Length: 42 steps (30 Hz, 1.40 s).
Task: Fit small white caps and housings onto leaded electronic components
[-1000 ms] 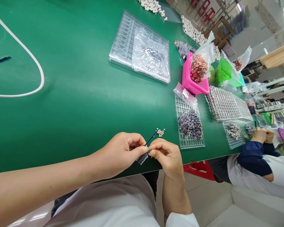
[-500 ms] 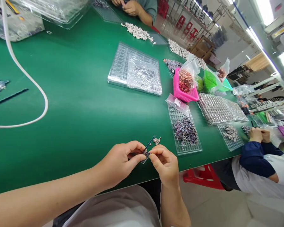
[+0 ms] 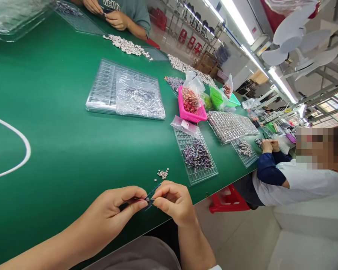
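My left hand [image 3: 116, 206] and my right hand [image 3: 174, 202] meet near the table's front edge, both closed in a pinch. Between the fingertips runs a narrow dark blue strip [image 3: 152, 192], slanting up to the right. Both hands grip at this strip, and fine wires show by my left fingertips. How each fingertip meets the strip is too small to make out. Just beyond my right hand lies a little pile of small pale ring-shaped parts [image 3: 163, 174]. To the right, a clear tray [image 3: 199, 179] bears a heap of purple-blue wired parts [image 3: 196, 154].
Stacked clear trays [image 3: 101, 90] with a plastic bag [image 3: 141, 95] lie ahead. A pink basket [image 3: 193, 117] holds bagged copper-coloured parts. A white cable [image 3: 28, 150] curves at left. One co-worker [image 3: 287, 176] sits at right; another's hands [image 3: 116, 19] work across the table [image 3: 59, 157].
The view has swung right, so the table's things appear further left. My hands stay together at the strip, whose upper end now shows close against my right fingers.
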Tool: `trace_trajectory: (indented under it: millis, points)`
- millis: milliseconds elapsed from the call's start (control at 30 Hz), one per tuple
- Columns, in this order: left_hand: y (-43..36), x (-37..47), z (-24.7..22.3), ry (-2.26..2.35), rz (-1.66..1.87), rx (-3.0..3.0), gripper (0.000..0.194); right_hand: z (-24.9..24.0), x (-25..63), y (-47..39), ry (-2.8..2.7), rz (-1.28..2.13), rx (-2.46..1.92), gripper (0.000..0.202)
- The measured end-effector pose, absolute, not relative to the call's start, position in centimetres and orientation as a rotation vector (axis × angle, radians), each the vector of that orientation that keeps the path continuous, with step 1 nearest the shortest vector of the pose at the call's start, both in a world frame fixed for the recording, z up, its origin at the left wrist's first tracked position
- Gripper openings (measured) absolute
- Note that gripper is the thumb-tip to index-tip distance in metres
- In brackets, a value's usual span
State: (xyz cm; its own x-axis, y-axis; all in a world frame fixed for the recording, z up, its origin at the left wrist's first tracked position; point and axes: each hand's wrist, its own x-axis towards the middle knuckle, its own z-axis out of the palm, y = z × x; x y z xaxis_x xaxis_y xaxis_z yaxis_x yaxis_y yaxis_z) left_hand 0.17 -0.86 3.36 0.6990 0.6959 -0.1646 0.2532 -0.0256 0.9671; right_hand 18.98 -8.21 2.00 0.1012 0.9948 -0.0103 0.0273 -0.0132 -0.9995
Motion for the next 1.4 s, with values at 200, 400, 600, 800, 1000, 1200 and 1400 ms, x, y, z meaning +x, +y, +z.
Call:
trace_trajectory:
  millis: [200, 400, 600, 800, 1000, 1200, 1400]
  points:
    - [-1.2, 0.3, 3.9, 0.743, 0.406, 1.584, 0.032, 2.2, 19.1, -8.8, -1.182, 1.144, -1.274, 0.010]
    - [-0.3, 0.1, 3.4, 0.836, 0.399, 1.528, 0.033, 4.3, 22.7, -9.0, -1.434, 0.516, -1.582, 0.011]
    - [0.5, 0.2, 3.6, 0.941, 0.436, 1.450, 0.034, 5.9, 31.3, -5.6, -1.575, -0.285, -1.873, 0.015]
    - [0.7, 0.2, 3.9, 0.945, 0.470, 1.379, 0.033, 5.4, 32.0, -4.6, -1.770, -0.505, -1.951, 0.023]
    - [0.8, 0.1, 4.3, 0.956, 0.477, 1.332, 0.030, 4.3, 23.9, -7.1, -2.011, -0.131, -1.646, 0.019]
    - [0.7, 0.1, 4.1, 0.951, 0.511, 1.304, 0.028, 2.4, 20.9, -6.9, -2.157, -0.058, -1.587, 0.019]
    - [0.7, 0.2, 3.9, 0.933, 0.529, 1.286, 0.027, 2.8, 20.6, -6.6, -2.320, -0.161, -1.616, 0.018]
